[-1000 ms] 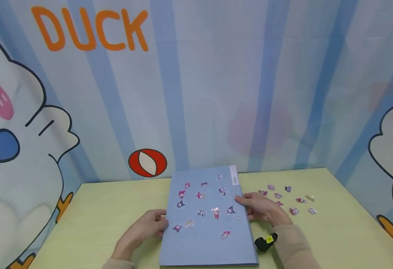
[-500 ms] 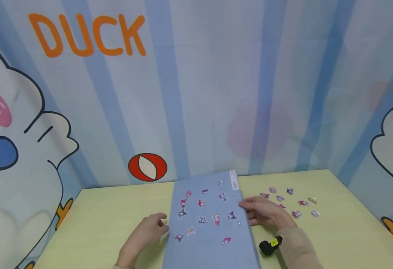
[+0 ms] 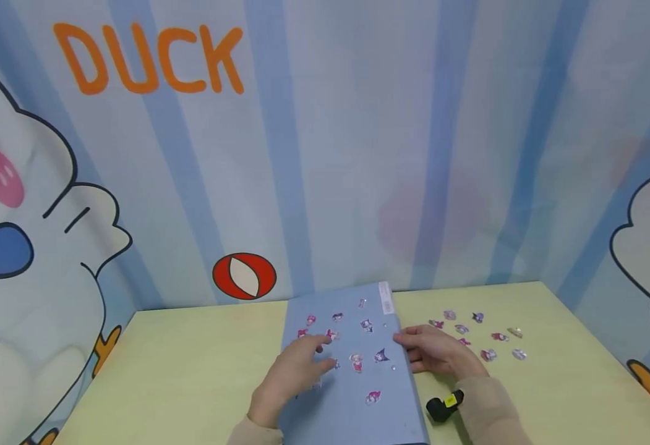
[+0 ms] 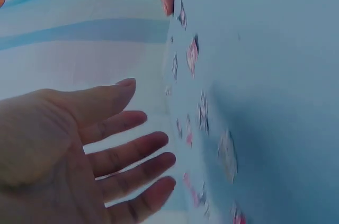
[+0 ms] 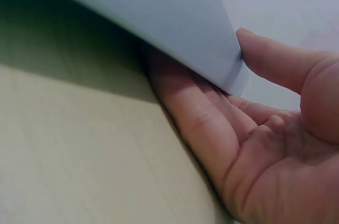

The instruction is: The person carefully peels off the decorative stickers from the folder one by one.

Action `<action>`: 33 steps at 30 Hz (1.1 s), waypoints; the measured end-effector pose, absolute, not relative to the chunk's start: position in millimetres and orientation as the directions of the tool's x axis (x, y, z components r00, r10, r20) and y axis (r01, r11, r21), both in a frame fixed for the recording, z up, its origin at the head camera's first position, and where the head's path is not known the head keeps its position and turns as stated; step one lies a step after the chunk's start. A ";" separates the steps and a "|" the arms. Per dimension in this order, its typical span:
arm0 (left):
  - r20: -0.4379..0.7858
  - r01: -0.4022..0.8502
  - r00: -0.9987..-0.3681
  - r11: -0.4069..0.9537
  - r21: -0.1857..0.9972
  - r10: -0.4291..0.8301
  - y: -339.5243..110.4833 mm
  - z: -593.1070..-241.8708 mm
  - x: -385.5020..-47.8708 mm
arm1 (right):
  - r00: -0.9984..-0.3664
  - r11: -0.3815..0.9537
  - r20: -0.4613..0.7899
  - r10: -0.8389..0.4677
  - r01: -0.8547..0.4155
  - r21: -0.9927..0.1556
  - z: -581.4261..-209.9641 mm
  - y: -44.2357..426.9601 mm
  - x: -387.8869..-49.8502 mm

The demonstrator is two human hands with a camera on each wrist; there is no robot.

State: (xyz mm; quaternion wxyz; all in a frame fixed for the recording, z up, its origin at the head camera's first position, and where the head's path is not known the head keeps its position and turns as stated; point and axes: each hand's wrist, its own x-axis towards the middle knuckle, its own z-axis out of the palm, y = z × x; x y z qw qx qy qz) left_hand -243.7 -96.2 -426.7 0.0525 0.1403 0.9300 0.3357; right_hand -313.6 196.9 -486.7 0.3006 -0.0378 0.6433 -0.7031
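Note:
A light blue file folder point(image 3: 352, 411) dotted with small cartoon stickers lies on the pale yellow table, a white label at its upper right corner. My right hand point(image 3: 436, 351) grips its right edge, thumb on top; in the right wrist view the fingers point(image 5: 198, 113) reach underneath, and that edge is raised off the table. Over the left part of the cover hovers my left hand point(image 3: 297, 368), holding nothing, its fingers point(image 4: 132, 152) spread apart in the left wrist view. It hides some of the stickers there.
Several loose stickers point(image 3: 488, 355) are scattered on the table point(image 3: 202, 364) right of the folder. A small black object with a yellow label point(image 3: 444, 406) is beside my right wrist. A striped cartoon backdrop point(image 3: 347, 154) stands behind the table.
My left hand has released the folder's left edge and moved right, over the cover. The right hand keeps its hold on the right edge. The head view has tilted slightly.

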 end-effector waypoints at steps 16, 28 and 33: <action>0.007 0.298 -0.940 0.813 0.500 0.340 -53.2 -449.6 -260.6 | -0.809 -0.011 -0.326 -0.488 0.380 -0.925 -495.2 188.5 -307.1; 0.106 0.387 -0.918 0.803 0.454 0.383 -45.0 -453.3 -268.3 | -0.820 -0.010 -0.327 -0.470 0.375 -0.927 -490.1 193.6 -312.0; 0.129 0.405 -0.911 0.792 0.456 0.392 -40.9 -454.3 -270.8 | -0.825 -0.008 -0.328 -0.460 0.373 -0.928 -489.0 197.5 -313.4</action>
